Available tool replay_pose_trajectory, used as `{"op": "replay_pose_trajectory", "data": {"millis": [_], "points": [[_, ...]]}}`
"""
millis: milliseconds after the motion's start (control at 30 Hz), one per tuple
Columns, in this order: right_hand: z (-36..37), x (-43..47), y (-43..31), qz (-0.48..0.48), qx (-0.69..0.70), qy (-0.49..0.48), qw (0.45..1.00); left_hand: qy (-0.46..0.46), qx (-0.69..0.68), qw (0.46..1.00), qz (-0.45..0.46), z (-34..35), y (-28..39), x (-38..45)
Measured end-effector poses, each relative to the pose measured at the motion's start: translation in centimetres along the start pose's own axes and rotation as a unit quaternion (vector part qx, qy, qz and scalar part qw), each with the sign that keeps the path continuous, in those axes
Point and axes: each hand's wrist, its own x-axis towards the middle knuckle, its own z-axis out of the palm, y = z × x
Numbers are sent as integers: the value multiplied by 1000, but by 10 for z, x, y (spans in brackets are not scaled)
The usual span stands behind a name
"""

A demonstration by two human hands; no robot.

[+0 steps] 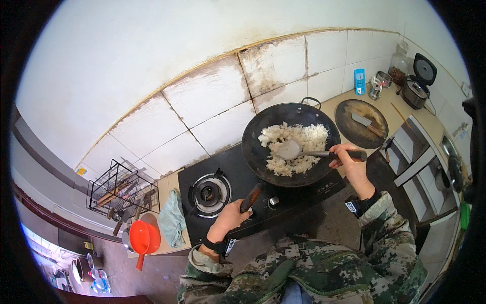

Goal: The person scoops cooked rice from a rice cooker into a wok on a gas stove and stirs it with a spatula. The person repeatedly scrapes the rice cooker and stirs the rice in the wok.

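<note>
A black wok (254,152) sits over the right side of the gas stove, with white rice (315,136) spread in it. My right hand (350,163) grips the dark handle of a metal ladle (290,149), whose round bowl lies in the middle of the rice. Down at the wok's near left, my left hand (230,217) is beside the wok's wooden handle (251,197), thumb and fingers closed around its lower end. The left burner (208,193) has no pan on it.
A round chopping board (345,114) with a cleaver (360,119) lies right of the wok. Beyond stand a blue packet (359,81), a glass jar (398,64) and an open rice cooker (415,91). At left are a cloth (172,220), a red plastic scoop (144,237) and a wire rack (123,190).
</note>
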Motion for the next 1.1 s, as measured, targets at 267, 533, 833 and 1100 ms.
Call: {"op": "replay_pose_trajectory", "data": {"millis": [267, 533, 833, 1100], "points": [[5, 13, 5, -66, 26, -17, 997, 3, 5, 1000, -1, -1, 0, -1], [14, 14, -36, 9, 4, 22, 1000, -3, 10, 1000, -21, -3, 6, -1], [11, -27, -55, -18, -75, -30, 997, -8, 9, 999, -37, -4, 10, -3], [-31, -33, -29, -136, -138, 69, 979, 5, 6, 1000, -16, -2, 4, -1]]}}
